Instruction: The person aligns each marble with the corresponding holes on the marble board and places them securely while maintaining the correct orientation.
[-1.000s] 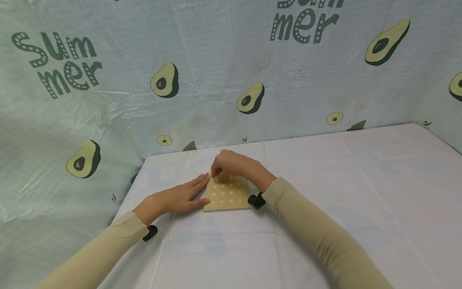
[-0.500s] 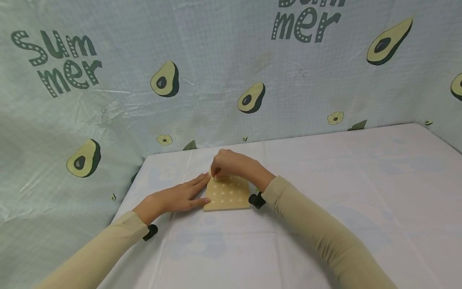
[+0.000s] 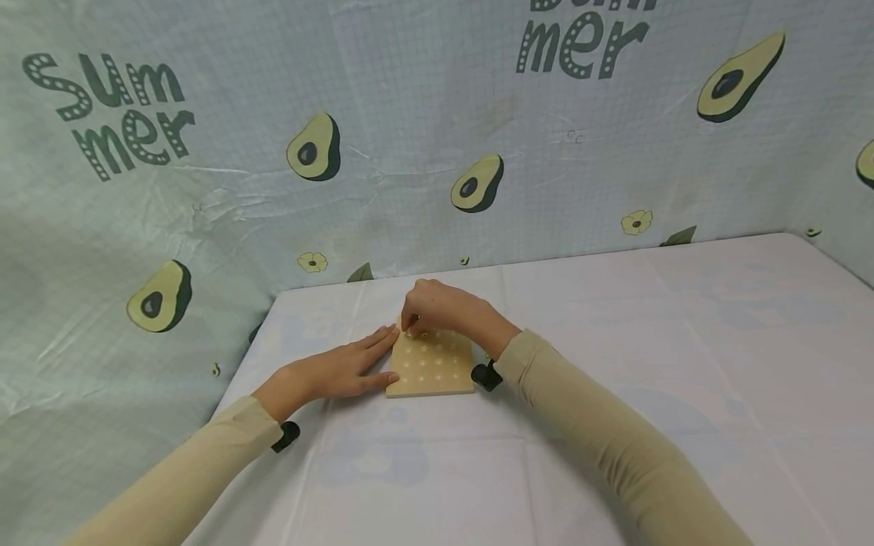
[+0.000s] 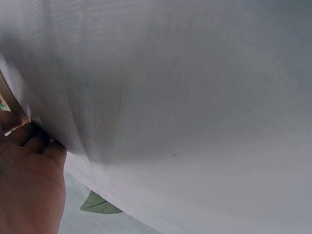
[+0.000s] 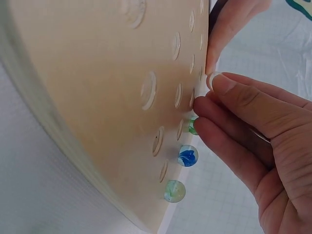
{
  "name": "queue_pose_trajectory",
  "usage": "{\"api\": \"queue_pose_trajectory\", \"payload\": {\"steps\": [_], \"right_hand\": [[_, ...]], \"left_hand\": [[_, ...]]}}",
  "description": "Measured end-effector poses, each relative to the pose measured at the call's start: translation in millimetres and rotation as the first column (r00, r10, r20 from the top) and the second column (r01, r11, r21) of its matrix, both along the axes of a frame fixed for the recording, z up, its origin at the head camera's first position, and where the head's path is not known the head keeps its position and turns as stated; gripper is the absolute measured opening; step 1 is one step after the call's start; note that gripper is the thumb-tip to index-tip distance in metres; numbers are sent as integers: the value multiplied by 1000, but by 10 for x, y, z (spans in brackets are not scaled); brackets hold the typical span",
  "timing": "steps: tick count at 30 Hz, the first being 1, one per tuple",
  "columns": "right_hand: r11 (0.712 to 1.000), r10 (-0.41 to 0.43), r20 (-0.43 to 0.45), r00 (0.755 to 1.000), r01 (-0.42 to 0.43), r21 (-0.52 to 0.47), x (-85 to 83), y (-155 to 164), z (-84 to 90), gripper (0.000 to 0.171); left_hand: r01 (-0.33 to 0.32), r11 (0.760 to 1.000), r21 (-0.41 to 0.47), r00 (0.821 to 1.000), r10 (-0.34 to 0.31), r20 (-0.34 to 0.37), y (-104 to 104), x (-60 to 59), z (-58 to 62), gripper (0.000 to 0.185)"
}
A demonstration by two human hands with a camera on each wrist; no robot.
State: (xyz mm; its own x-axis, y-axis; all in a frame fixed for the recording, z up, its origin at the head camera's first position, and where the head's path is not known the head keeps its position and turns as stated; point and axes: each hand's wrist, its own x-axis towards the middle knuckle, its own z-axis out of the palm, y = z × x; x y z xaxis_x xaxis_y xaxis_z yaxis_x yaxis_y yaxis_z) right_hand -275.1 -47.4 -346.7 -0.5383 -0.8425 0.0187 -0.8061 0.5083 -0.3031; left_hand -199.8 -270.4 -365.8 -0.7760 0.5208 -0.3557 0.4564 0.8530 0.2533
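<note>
A square beige board point(image 3: 437, 371) with rows of round dimples lies on the table. My left hand point(image 3: 341, 370) rests beside its left edge, fingers extended, fingertips and thumb touching the edge. My right hand point(image 3: 440, 307) bends over the far left corner, thumb and fingertips pinched close to the surface at a small marble, mostly hidden by the fingers. In the right wrist view, a green marble point(image 5: 193, 125), a blue-swirled marble point(image 5: 187, 156) and a pale yellow-green marble point(image 5: 174, 191) sit along the far row, beside the right hand's fingers.
A white cloth point(image 3: 614, 364) covers the table. Behind it hangs a pale sheet point(image 3: 382, 220) printed with avocados and lettering. Each wrist carries a black camera, the right one point(image 3: 486, 375) close to the board's right edge.
The head view has shifted very slightly. Both hands keep their places at the board, with the right fingertips still at the far left corner.
</note>
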Motion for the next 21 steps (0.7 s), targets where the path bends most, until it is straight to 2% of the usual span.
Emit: {"api": "queue_pose_trajectory", "payload": {"steps": [21], "right_hand": [[998, -12, -13, 1000, 13, 66, 5, -57, 9, 14]], "left_hand": [[-6, 1000, -22, 1000, 6, 2, 8, -12, -13, 92]]}}
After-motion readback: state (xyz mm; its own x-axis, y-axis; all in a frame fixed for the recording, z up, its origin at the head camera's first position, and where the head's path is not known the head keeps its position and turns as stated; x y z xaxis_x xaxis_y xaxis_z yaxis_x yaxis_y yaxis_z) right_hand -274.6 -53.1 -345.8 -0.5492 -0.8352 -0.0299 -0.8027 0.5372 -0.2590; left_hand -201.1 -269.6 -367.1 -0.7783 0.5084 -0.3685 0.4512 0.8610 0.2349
